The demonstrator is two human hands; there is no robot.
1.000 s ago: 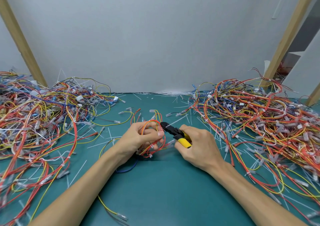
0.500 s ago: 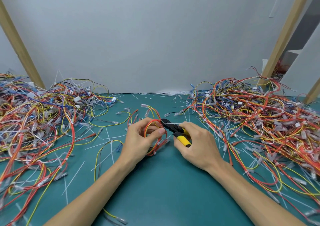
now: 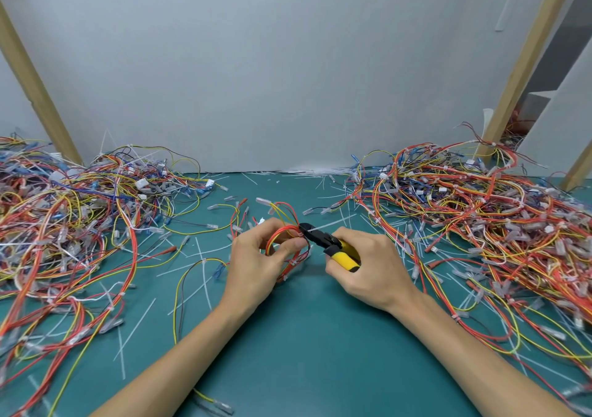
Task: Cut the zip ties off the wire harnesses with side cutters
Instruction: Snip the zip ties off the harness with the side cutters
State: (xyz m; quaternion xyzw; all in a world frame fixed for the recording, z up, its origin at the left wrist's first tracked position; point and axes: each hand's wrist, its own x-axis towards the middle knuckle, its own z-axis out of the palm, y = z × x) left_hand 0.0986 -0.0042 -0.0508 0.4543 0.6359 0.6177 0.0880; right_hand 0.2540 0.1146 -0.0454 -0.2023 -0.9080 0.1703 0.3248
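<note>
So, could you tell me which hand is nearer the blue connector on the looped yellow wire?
Left. The left hand, gripping the coiled harness, sits just right of the blue connector; the right hand, holding the side cutters, is further right.

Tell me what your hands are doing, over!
Left hand holds coiled wire harness. Right hand grips side cutters, tips at zip tie. Nothing between them.
</note>
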